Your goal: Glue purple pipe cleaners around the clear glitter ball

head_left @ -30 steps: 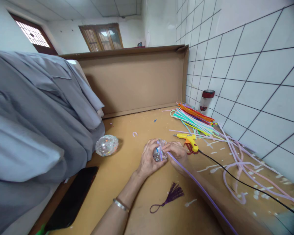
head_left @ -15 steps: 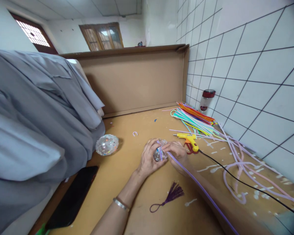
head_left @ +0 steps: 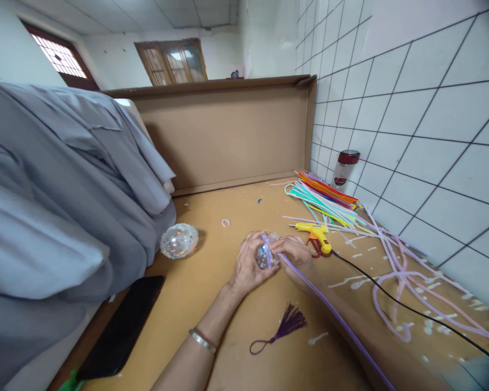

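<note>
We saw the left hand curled around a small clear ball flecked with colour, its fingers bent over the top and its thumb along the near side; the right hand was drawn nearly closed, its fingertips pinching a purple strip against the ball, though we could not tell exactly where its thumb lay; we saw a short length of purple across the ball's face, while the rest of the strip ran down over the right forearm towards us; the ball was held just above the tabletop, between both hands; nearest us lay a dark purple tassel, its loop pointing left; just beyond the right hand we noted a yellow glue gun, and past that a bundle of coloured strips; to the left, well apart, we had a second clear ball resting near the grey cloth
</note>
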{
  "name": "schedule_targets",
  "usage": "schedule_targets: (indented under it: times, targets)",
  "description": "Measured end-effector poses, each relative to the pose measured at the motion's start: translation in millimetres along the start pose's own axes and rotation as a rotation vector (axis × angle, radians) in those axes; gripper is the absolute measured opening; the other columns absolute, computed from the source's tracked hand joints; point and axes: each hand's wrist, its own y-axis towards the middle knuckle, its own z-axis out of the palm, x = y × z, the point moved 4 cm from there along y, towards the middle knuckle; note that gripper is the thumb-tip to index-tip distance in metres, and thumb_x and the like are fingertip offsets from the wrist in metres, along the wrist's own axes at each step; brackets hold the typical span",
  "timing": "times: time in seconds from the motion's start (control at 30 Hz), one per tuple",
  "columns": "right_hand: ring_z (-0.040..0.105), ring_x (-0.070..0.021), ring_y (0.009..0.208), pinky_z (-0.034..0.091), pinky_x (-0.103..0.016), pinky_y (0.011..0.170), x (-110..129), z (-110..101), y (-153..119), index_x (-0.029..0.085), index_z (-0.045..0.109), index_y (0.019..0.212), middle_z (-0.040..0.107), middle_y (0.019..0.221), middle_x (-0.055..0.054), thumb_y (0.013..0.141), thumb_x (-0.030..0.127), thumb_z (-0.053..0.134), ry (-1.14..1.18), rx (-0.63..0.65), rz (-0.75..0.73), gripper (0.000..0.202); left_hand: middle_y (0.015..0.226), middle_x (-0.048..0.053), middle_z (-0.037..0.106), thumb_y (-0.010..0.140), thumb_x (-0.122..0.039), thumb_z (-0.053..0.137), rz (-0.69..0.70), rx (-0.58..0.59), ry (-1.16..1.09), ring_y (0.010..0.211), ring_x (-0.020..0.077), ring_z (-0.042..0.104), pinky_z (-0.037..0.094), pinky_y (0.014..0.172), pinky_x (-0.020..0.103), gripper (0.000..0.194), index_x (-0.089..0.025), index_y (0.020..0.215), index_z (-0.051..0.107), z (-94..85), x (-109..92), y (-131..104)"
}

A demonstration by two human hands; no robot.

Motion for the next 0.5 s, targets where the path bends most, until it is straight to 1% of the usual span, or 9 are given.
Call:
schedule_targets:
  times: [0.13, 0.33, 0.5]
  targets:
    - [0.070, -0.0169, 0.076, 0.048, -0.035, 0.078, -0.4, -0.2, 0.1, 0.024, 0.064, 0.074, 0.075, 0.078, 0.001, 0.086, 0.015, 0.059, 0.014, -0.019, -0.016, 0.016, 0.133, 0.016, 0.053, 0.075, -0.043, 0.075, 0.042, 0.018, 0.057, 0.125, 0.0330, 0.053, 0.049, 0.101, 0.055, 0.068, -0.022, 0.131, 0.042, -1.1, -1.3, -0.3]
    - [0.070, -0.0178, 0.079, 0.049, -0.036, 0.078, 1.3, -0.8, 0.5, 0.024, 0.064, 0.075, 0.076, 0.081, -0.001, 0.086, 0.014, 0.058, -0.001, 0.009, 0.014, 0.015, 0.132, 0.017, 0.054, 0.076, -0.044, 0.073, 0.047, 0.029, 0.072, 0.125, 0.0310, 0.053, 0.048, 0.101, 0.051, 0.060, -0.020, 0.125, 0.048, -2.3, -3.2, 0.8]
    - [0.070, -0.0181, 0.077, 0.049, -0.036, 0.077, -0.2, 0.4, 0.0, 0.024, 0.064, 0.074, 0.075, 0.079, -0.001, 0.088, 0.019, 0.059, 0.017, 0.007, 0.021, 0.015, 0.131, 0.016, 0.054, 0.075, -0.044, 0.074, 0.042, 0.024, 0.051, 0.124, 0.0300, 0.052, 0.048, 0.101, 0.050, 0.061, -0.019, 0.125, 0.047, -2.1, -3.0, 1.2]
